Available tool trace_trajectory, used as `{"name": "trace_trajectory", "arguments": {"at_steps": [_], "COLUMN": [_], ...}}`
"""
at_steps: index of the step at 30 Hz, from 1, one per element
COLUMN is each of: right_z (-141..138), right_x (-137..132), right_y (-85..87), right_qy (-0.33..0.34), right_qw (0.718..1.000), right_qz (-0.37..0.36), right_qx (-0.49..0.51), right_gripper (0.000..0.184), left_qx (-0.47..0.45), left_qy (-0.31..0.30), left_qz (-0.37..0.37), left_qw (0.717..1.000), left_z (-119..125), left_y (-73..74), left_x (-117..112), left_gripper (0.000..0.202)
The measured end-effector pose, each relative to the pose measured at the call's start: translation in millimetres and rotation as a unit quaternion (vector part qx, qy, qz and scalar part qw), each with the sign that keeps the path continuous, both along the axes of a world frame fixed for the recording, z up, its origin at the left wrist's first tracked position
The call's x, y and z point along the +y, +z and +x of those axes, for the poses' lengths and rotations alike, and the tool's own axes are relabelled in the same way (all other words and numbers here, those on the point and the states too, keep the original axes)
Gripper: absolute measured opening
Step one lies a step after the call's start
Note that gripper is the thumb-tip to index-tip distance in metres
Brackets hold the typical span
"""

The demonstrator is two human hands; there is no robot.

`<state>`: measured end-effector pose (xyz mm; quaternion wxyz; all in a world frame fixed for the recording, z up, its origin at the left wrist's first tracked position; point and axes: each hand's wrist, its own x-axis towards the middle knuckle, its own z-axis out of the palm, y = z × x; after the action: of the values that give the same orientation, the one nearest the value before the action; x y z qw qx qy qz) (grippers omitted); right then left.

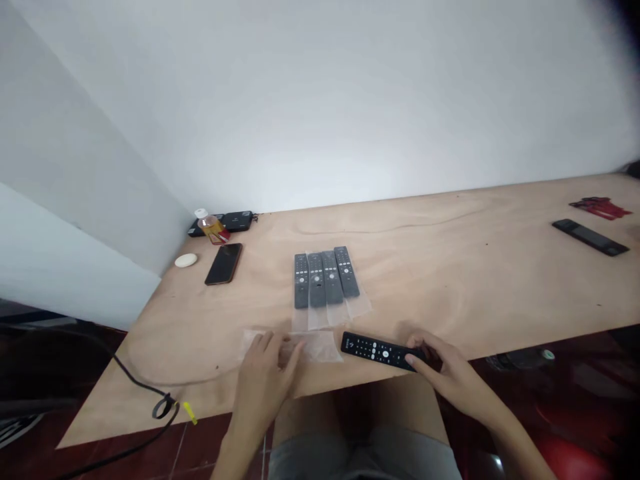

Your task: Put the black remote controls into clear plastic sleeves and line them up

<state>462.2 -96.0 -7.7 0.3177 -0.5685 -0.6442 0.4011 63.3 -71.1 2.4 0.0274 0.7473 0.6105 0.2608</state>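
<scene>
Closest in: grey shorts (350,453) and bare knees, tucked under the front edge of the plywood table (450,280). Left hand (265,373): lies palm-down with fingers loosely spread, fingertips resting on the left part of a clear plastic bag (320,347) that sits flat on the wood near the edge. Right hand (445,370): curls over the right end of a black remote control (380,351), thumb and fingers pinching it. Remote control: lies crosswise just right of the bag, buttons up, close to the table edge.

Further back, mid-table: 4 grey remotes (326,277) side by side in 1 row, each in a clear sleeve. To the left: a dark phone (224,263) lying flat, a small white oval thing (186,260), a bottle (210,225) of amber liquid, a black box (235,220) against the wall. At the front-left corner: a black cable (165,405) with a yellow tip. Far right: 1 long dark remote (590,237) and some red items (600,208), well apart from both hands.
</scene>
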Motion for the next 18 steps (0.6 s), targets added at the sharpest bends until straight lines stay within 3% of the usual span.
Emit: {"name": "trace_trajectory", "arguments": {"at_steps": [3,8,12,18], "right_z": [-10.6,-42.5,-81.5,-159.5], "right_x": [-1.2,1.4,4.5,7.4], "right_y": [5.0,16.4,26.1,17.9], "right_qy": [0.048,0.133,0.214,0.239], "right_qw": [0.999,0.991,0.976,0.946], "right_qz": [-0.011,-0.01,0.046,0.186], "right_qx": [-0.021,0.008,-0.014,-0.112], "right_gripper": [0.024,0.02,0.034,0.053], "left_qx": [0.001,-0.039,-0.04,-0.008], "left_qy": [-0.002,-0.056,-0.046,-0.032], "left_qz": [-0.041,-0.046,-0.034,-0.009], "left_qw": [0.999,0.997,0.998,0.999], "left_z": [-7.7,-69.4,-98.5,-104.6], "left_y": [-9.2,-20.7,-25.1,-34.4], "left_x": [-3.9,12.7,19.4,25.6], "left_gripper": [0.023,0.028,0.034,0.032]}}
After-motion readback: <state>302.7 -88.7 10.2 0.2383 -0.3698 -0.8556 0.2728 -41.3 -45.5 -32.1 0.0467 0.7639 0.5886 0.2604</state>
